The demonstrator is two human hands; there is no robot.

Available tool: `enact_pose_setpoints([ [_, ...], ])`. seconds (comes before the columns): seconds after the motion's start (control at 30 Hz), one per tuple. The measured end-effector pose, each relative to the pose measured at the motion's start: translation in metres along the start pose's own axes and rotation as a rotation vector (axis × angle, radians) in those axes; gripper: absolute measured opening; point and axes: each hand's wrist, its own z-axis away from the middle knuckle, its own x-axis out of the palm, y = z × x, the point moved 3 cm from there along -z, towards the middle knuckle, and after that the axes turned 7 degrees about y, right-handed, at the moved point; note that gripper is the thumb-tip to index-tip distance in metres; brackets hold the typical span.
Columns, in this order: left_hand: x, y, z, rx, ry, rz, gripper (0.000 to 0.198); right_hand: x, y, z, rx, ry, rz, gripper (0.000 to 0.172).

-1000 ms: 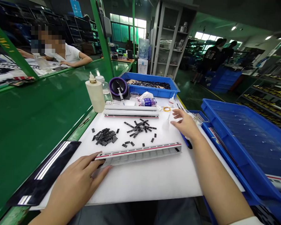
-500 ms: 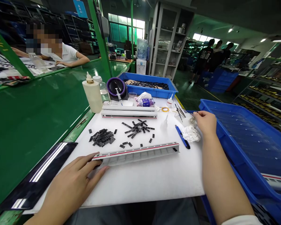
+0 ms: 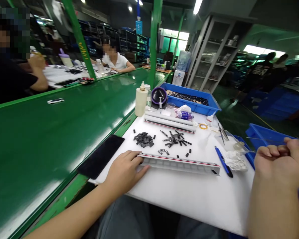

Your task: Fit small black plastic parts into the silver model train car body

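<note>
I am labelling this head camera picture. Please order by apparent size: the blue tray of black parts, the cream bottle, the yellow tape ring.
1. blue tray of black parts, largest, although farthest back.
2. cream bottle, clearly smaller.
3. yellow tape ring, smallest by far.

The left hand [image 3: 124, 171] lies flat on the white mat [image 3: 179, 194], fingers touching the left end of a long white train shell [image 3: 179, 163] with a red stripe, which lies across the mat's middle. The right hand [image 3: 280, 162] is curled loosely over the mat's right edge, just before a blue bin [image 3: 261, 132]; it may pinch a thin wire, but that is too fine to tell. Two heaps of small black parts [image 3: 144, 139] lie behind the shell. A blue pen [image 3: 223, 162] and crumpled white cloth [image 3: 235, 160] lie near the right edge.
</note>
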Motion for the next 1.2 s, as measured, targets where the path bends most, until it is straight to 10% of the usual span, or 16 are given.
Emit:
enact_pose_setpoints([
  [0.23, 0.0, 0.001, 0.003, -0.052, -0.016, 0.036, 0.029, 0.05, 0.045, 0.202, 0.137, -0.531, 0.022, 0.014],
  [0.37, 0.0, 0.002, 0.003, -0.074, -0.007, 0.054, 0.028, 0.057, 0.072, 0.258, -0.01, -0.679, 0.198, 0.022],
  [1.2, 0.001, 0.002, 0.005, -0.121, -0.037, 0.064, 0.027, 0.059, 0.096, 0.276, -0.225, -0.805, 0.394, 0.009],
])
